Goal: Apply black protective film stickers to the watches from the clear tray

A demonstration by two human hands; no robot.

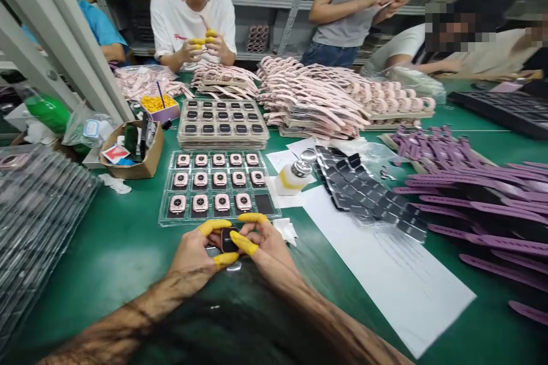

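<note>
Smartwatch case [228,242]: between both hands, just wearer-side of the clear blister tray [165,205]; long axis unclear
Left hand [192,252]: pinching its left side
Right hand [270,246]: gripping too, thumb across black face
Nearer hand: neither

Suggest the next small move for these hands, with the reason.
Probably set the dark watch-like piece into the front-right slot of the tray: the left hand and right hand hold it nearby, and all other slots hold watches.
</note>
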